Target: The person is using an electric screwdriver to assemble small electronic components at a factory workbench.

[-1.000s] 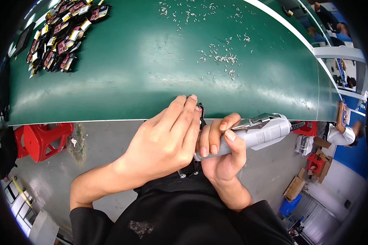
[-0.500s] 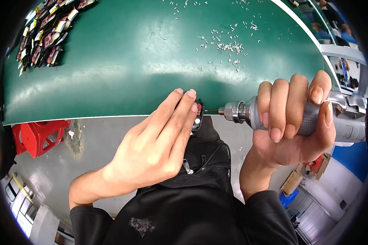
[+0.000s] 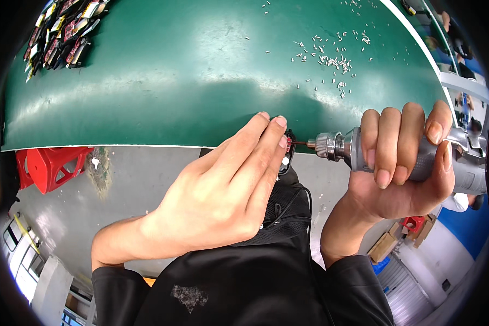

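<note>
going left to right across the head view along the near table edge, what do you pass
red plastic stool → left hand → small black part pinned under its fingertips at the green table edge → metal tip of the grey power screwdriver → right hand wrapped around it

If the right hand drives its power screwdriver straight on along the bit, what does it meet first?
The right hand points the power screwdriver leftward; its bit would likely first meet the small black part pinned at the table edge by the left hand.
</note>
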A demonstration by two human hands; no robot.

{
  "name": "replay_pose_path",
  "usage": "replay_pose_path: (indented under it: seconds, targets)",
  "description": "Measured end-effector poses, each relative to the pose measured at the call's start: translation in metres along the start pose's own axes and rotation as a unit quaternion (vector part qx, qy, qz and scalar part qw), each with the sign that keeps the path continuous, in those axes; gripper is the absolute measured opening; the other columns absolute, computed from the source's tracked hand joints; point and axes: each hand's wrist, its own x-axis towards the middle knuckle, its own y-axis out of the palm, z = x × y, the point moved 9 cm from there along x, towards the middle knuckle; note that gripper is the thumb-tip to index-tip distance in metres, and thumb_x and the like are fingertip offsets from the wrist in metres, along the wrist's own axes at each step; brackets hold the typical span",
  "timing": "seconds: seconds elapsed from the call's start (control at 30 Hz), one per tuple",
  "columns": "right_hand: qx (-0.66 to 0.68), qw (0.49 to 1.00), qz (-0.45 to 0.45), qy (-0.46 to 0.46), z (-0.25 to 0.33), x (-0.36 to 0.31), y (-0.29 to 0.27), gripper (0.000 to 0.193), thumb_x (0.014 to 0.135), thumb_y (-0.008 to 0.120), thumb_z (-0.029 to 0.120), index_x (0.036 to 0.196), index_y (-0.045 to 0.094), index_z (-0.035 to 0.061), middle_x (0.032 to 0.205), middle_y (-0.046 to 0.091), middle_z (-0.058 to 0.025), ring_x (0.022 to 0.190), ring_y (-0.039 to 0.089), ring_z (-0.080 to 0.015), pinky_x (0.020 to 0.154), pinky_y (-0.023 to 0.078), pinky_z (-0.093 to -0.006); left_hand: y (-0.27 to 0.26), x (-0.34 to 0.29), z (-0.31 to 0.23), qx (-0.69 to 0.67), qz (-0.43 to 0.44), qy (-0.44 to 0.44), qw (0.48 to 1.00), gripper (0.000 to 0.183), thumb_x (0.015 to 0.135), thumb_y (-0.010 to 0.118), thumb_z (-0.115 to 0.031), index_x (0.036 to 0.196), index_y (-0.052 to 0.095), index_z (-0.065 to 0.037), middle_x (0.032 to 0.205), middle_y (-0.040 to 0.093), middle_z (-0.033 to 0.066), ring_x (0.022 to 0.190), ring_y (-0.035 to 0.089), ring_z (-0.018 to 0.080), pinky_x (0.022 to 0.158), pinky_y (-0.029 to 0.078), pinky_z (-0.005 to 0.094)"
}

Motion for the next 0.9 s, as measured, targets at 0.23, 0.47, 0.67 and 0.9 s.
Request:
replay_pose_path:
  seconds: [0.23, 0.47, 0.67, 0.9]
  targets:
    - [-0.021, 1.000, -0.004, 0.004, 0.003, 0.000, 0.002, 0.016, 0.090, 0.045, 0.022, 0.093, 0.048, 0.0067, 0.054, 0.042, 0.0012, 0.045, 0.042, -0.0090, 0.054, 0.036, -0.0261, 0.000, 0.001, 0.001, -0.015, -0.003, 0.002, 1.000, 0.039, 0.063, 0.061, 0.001, 0.100, 0.062, 0.014, 0.108, 0.062, 0.0218, 0.099, 0.062, 0.0340, 0.078, 0.056, 0.0365]
    - [-0.039, 0.999, 0.000, 0.012, 0.002, 0.001, 0.006, 0.014, 0.089, 0.045, 0.022, 0.090, 0.047, 0.0080, 0.054, 0.041, 0.0014, 0.043, 0.041, -0.0086, 0.052, 0.036, -0.0258, -0.001, 0.000, -0.001, -0.004, -0.013, 0.007, 1.000, 0.040, 0.063, 0.061, 0.001, 0.100, 0.062, 0.014, 0.109, 0.061, 0.0221, 0.099, 0.061, 0.0340, 0.078, 0.056, 0.0363]
    - [-0.102, 0.992, 0.066, 0.029, -0.011, 0.011, 0.029, 0.015, 0.091, 0.045, 0.021, 0.084, 0.041, 0.0080, 0.051, 0.039, 0.0006, 0.038, 0.035, -0.0090, 0.046, 0.035, -0.0254, -0.001, -0.002, -0.003, 0.010, -0.007, 0.016, 1.000, 0.041, 0.062, 0.061, 0.002, 0.101, 0.060, 0.014, 0.112, 0.059, 0.0233, 0.102, 0.060, 0.0348, 0.078, 0.056, 0.0375]
    - [-0.176, 0.976, 0.130, 0.003, -0.010, 0.021, 0.042, 0.015, 0.088, 0.048, 0.015, 0.081, 0.040, 0.0054, 0.052, 0.038, -0.0003, 0.037, 0.031, -0.0080, 0.038, 0.030, -0.0236, -0.008, 0.002, -0.003, 0.019, 0.006, 0.022, 1.000, 0.041, 0.063, 0.061, 0.001, 0.103, 0.060, 0.012, 0.110, 0.058, 0.0221, 0.104, 0.058, 0.0342, 0.080, 0.054, 0.0375]
